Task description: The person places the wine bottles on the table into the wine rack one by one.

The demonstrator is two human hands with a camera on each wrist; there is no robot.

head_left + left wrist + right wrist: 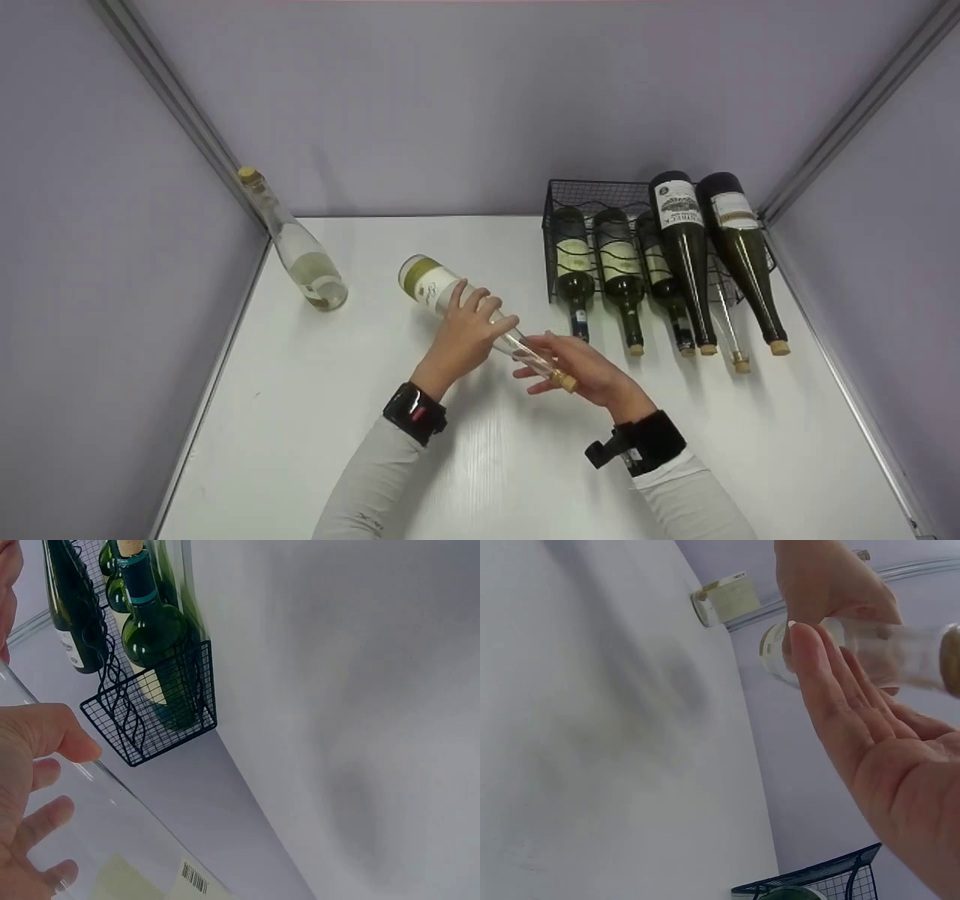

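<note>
A clear glass bottle (pixel 433 283) with a cork and a white-and-olive label is held tilted above the white table. Its base points to the far left, its corked neck toward the near right. My left hand (pixel 466 330) grips it round the body; in the left wrist view the thumb and fingers curl about the glass. My right hand (pixel 581 367) lies beside and partly behind the neck, fingers extended and palm toward the glass. In the right wrist view that hand's fingers (pixel 847 686) are fairly straight along the bottle; whether they touch it I cannot tell.
A black wire rack (pixel 551 247) at the back right holds several corked bottles, including a dark green bottle (pixel 686 255) lying on top. Their necks stick out over the table (pixel 300 435). Another clear bottle (pixel 304 251) stands at the back left. Grey walls enclose the table.
</note>
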